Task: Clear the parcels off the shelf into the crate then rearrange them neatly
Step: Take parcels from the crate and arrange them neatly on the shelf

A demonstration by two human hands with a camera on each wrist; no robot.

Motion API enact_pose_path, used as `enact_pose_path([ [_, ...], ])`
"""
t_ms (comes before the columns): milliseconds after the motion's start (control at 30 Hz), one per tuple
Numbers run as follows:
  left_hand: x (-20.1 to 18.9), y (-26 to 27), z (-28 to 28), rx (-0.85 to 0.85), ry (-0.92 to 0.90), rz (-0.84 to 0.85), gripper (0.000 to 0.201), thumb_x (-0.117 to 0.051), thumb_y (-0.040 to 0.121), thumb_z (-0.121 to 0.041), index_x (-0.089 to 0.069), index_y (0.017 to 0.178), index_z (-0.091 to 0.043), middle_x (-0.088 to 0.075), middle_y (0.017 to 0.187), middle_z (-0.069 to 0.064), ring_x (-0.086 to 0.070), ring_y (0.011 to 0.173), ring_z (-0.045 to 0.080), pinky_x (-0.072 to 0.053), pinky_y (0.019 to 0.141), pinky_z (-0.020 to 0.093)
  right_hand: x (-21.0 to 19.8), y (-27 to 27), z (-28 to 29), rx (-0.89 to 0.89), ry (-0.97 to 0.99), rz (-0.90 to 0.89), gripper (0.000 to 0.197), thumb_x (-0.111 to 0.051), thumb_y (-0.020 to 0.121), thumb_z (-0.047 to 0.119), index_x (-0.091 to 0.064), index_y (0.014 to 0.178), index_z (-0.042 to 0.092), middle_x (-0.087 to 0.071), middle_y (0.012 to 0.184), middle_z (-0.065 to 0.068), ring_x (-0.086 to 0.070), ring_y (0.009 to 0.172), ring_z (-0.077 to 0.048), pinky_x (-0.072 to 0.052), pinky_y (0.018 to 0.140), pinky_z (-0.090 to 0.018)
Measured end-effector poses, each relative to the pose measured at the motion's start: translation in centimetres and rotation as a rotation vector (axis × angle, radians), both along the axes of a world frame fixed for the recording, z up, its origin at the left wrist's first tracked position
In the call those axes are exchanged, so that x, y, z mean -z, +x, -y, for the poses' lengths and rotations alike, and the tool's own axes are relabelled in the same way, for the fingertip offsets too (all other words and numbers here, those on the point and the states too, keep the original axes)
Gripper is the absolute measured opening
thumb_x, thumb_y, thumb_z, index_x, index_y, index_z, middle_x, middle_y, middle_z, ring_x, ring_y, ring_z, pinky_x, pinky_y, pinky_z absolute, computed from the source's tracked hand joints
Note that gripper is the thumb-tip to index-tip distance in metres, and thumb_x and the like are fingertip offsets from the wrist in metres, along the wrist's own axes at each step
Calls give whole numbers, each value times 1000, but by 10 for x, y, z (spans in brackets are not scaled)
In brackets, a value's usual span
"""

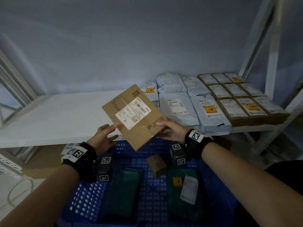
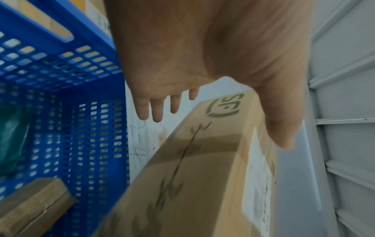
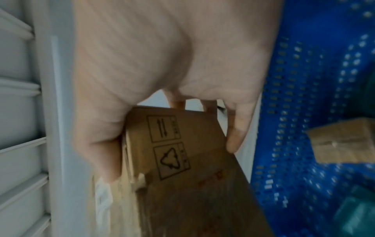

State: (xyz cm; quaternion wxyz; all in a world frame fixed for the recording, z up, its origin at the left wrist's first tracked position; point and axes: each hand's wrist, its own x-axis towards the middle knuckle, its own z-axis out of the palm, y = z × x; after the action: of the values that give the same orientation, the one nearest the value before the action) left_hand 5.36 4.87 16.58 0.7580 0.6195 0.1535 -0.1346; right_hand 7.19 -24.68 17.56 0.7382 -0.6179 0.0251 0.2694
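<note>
A flat brown cardboard parcel (image 1: 132, 115) with a white label hangs tilted over the shelf's front edge and the blue crate (image 1: 124, 145). My right hand (image 1: 164, 128) grips its lower right edge, thumb on top, fingers beneath. In the right wrist view the right hand (image 3: 171, 160) clasps the parcel (image 3: 182, 184) at its printed end. My left hand (image 1: 114, 131) is open with straight fingers, its thumb tip at the parcel's left edge. From the left wrist, the left hand (image 2: 221, 128) is spread, with the parcel (image 2: 192, 184) between thumb and fingers.
The white shelf (image 1: 57, 115) is bare on its left half. Grey poly mailers (image 1: 178, 105) and rows of brown boxes (image 1: 236, 97) fill its right half. Inside the crate lie a small brown box (image 1: 156, 164) and two green bags (image 1: 182, 190). Shelf uprights (image 1: 272, 63) stand at the right.
</note>
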Motion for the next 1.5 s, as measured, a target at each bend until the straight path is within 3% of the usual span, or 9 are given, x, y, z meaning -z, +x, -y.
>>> enact_pose_path([
  [200, -20, -7, -5, 171, 148, 42, 83, -85, 40, -60, -62, 112, -25, -65, 113, 4, -62, 103, 24, -52, 79, 34, -27, 19, 11, -57, -158, 44, 9, -62, 89, 19, -63, 98, 21, -67, 91, -1, -62, 88, -16, -52, 76, -29],
  [300, -10, -7, -2, 175, 174, 66, 84, -90, 35, -54, -64, 112, -29, -70, 106, 0, -64, 100, 19, -53, 82, 32, -27, 29, 4, 41, -167, 109, 28, -69, 84, 32, -61, 107, 19, -66, 104, -2, -60, 102, -20, -51, 91, -37],
  [400, 2, 1, 4, 100, 146, 51, 57, -77, 69, -44, -59, 119, -25, -66, 115, 8, -62, 100, 21, -51, 90, 37, -19, 45, -7, 175, -155, 138, 70, -82, 64, 45, -60, 118, 6, -69, 114, -7, -62, 108, -23, -50, 97, -39],
  [467, 6, 10, 9, 58, 144, 41, 40, -64, 84, -37, -57, 121, -23, -62, 121, 11, -59, 105, 22, -50, 93, 38, -12, 54, -17, 172, -193, 165, 62, -80, 64, 43, -66, 112, 7, -71, 111, -8, -66, 106, -24, -49, 100, -44],
  [600, 7, 34, 17, -7, 228, -11, 49, -64, 84, -43, -55, 124, -17, -62, 118, 7, -58, 106, 19, -53, 89, 37, -7, 61, -35, 132, -362, 240, 44, -69, 85, 25, -55, 126, 14, -63, 125, -6, -61, 113, -24, -48, 101, -41],
  [867, 7, 82, 15, -40, 313, -94, 60, -67, 80, -49, -57, 119, -5, -65, 113, 17, -65, 96, 28, -59, 78, 40, 1, 95, -41, 30, -836, 397, 56, -54, 91, 49, -51, 134, 13, -58, 132, -5, -57, 117, -25, -47, 100, -36],
  [1000, 7, 94, 23, -62, 287, -102, 58, -68, 81, -43, -55, 120, -2, -62, 115, 17, -63, 94, 27, -61, 67, 36, 6, 111, -40, 34, -997, 434, 73, -46, 79, 66, -58, 126, 11, -61, 124, -12, -61, 106, -29, -52, 92, -39],
  [1100, 6, 101, 33, -75, 284, -110, 58, -68, 82, -41, -54, 121, -1, -60, 115, 17, -62, 89, 24, -60, 57, 31, 2, 121, -36, 41, -984, 403, 65, -51, 81, 60, -58, 127, 14, -58, 126, -11, -61, 105, -29, -51, 94, -40],
  [1500, 8, 119, 42, -69, 324, -142, 68, -71, 76, -48, -52, 122, -2, -60, 116, 17, -64, 95, 28, -58, 80, 44, -14, 145, -28, 71, -938, 251, 39, -68, 86, 31, -61, 117, 10, -66, 114, -7, -63, 103, -25, -52, 93, -35],
])
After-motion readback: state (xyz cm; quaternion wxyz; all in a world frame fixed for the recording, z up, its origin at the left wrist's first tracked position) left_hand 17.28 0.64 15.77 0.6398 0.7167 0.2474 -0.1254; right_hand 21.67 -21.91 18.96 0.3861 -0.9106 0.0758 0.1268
